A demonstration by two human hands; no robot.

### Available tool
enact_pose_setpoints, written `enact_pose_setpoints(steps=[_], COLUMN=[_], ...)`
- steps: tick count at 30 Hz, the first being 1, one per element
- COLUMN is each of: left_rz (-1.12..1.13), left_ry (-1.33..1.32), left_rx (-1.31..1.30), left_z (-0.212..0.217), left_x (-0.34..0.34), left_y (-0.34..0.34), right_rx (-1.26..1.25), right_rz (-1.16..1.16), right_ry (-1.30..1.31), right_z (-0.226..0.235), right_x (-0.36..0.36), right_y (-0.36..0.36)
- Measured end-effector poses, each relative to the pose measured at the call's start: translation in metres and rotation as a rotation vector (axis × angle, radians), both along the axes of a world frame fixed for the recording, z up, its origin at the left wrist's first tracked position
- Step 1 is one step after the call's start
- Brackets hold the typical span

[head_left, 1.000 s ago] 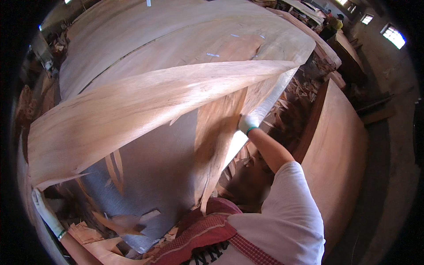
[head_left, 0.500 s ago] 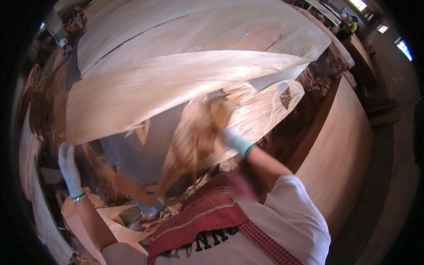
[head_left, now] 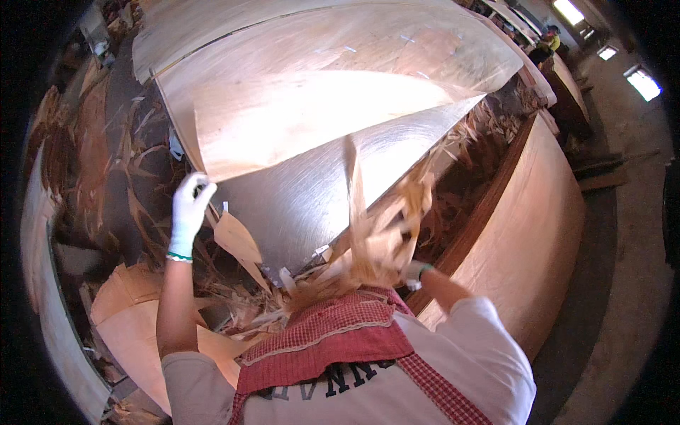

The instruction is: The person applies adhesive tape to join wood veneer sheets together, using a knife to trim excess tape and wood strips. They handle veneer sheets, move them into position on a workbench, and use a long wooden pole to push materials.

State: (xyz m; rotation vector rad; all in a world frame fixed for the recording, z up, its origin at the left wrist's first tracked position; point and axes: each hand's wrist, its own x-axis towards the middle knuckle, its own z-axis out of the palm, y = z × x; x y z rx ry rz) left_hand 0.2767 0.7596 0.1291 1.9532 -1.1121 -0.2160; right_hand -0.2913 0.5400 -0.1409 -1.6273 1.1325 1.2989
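At the left of the frame our gloved left hand (head_left: 190,212) grips the edge of a big wood veneer sheet (head_left: 319,106) lifted off a grey metal table (head_left: 319,191), while our right hand (head_left: 412,273), lower centre, clutches a blurred bundle of veneer scraps (head_left: 379,234).

There is one view, from a wide fisheye camera worn on the person's head. It looks steeply down and forward, so the person's own chest and red checked cloth (head_left: 333,340) fill the lower edge, very near the lens. The left hand (head_left: 190,212) sits left of centre and the right hand (head_left: 413,273) just right of centre, both within arm's reach. Beyond the hands the view runs up over the metal table (head_left: 312,191) and the big veneer sheet (head_left: 319,92). Straight edges bend toward the dark round rim.
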Motion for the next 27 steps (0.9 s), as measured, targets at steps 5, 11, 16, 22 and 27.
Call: enact_pose_setpoints(steps=[5,11,16,22,27], left_rz=[-0.011,0.097,0.396,0.436,0.424], left_ry=[-0.114,-0.128,-0.058,0.108,0.161], left_rx=[0.133,0.247,0.093,-0.070,0.010], left_z=[-0.057,-0.115,-0.154,-0.154,-0.119], left_x=[-0.021,-0.047,-0.066,-0.074,-0.123], left_y=[0.050,0.077,0.097,0.082,0.126], right_rx=[-0.102,-0.420,-0.324,-0.344,-0.287], right_rz=[1.017,0.361,-0.928,-1.118,-1.036], right_ry=[-0.335,-0.509,-0.431,-1.052,-1.234], right_z=[0.007,-0.026,0.069,0.104,0.136], right_x=[-0.048,-0.061,0.020,0.088,0.146], right_y=[0.078,0.060,0.071,0.057,0.051])
